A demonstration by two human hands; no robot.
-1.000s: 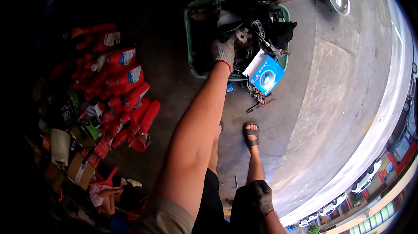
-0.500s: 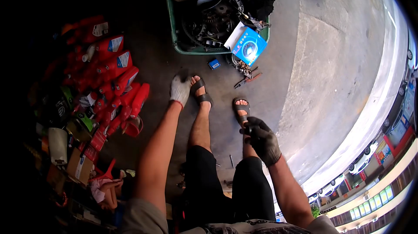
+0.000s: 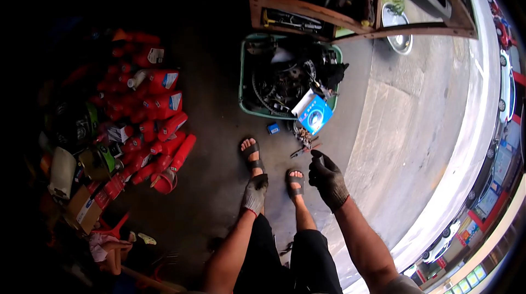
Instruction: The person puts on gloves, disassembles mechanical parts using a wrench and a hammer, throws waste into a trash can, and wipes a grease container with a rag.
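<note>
Fingers look curled on the right hand (image 3: pixel 327 183) and left hand (image 3: pixel 255 195), any grip impossible to tell, the left now clear of the green tub (image 3: pixel 241 88) at twelve o'clock, leaving it untouched, pliers (image 3: pixel 307 150) at the right's eleven.

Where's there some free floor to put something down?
There's bare floor between the red bottles and the small blue box, and a wider stretch on the picture's right, beyond the green bin and pliers. It's crowded inside the bin and among the bottles.
</note>
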